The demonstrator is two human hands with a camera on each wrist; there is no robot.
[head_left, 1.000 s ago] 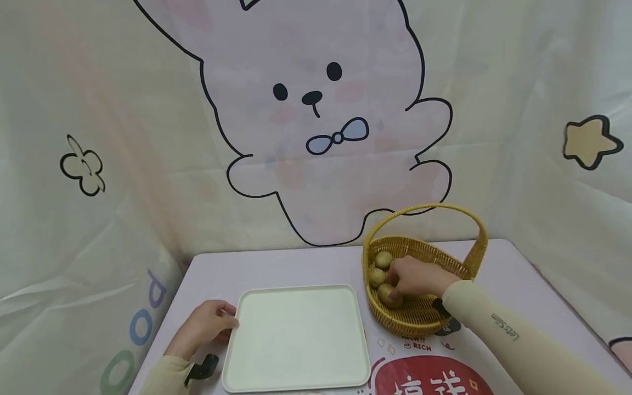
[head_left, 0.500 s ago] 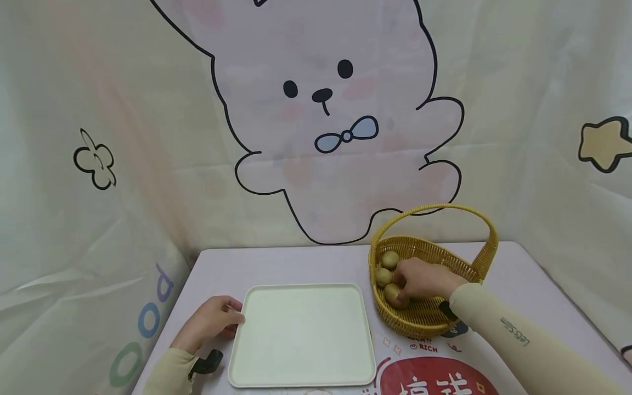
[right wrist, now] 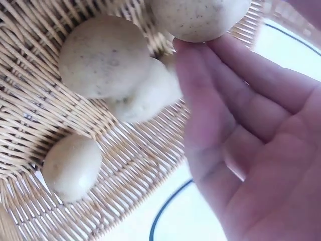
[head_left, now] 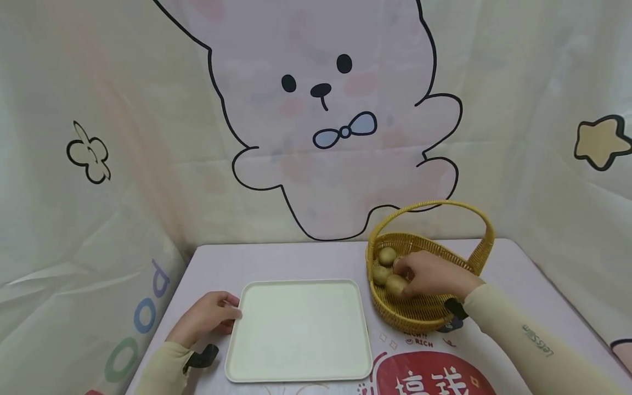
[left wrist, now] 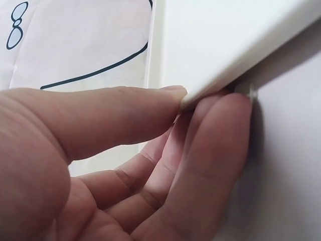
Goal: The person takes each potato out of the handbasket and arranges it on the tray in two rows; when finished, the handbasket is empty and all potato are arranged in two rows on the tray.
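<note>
In the head view, my left hand (head_left: 207, 315) is at the left edge of a flat, pale rectangular tray (head_left: 298, 332). The left wrist view has its thumb on the tray's rim (left wrist: 215, 80) and fingertips beneath, pinching it. My right hand (head_left: 432, 274) reaches into a yellow wicker basket (head_left: 415, 322) with a tall handle. Between its thumb and fingertips it grips a round, speckled potato (right wrist: 200, 17). Other potatoes (right wrist: 103, 57) lie in the basket beside that hand, including a smaller one (right wrist: 72, 168) further off. The hand partly covers the basket's inside.
The tray lies on a pale table (head_left: 276, 260), left of the basket. A red printed patch (head_left: 429, 376) with white characters is in front of the basket. Printed curtains (head_left: 187, 164) hang behind and at both sides.
My right hand has shifted slightly up and to the right within the basket, with the potato between its fingers. My left hand stays at the tray's edge. The head view has shifted a little.
</note>
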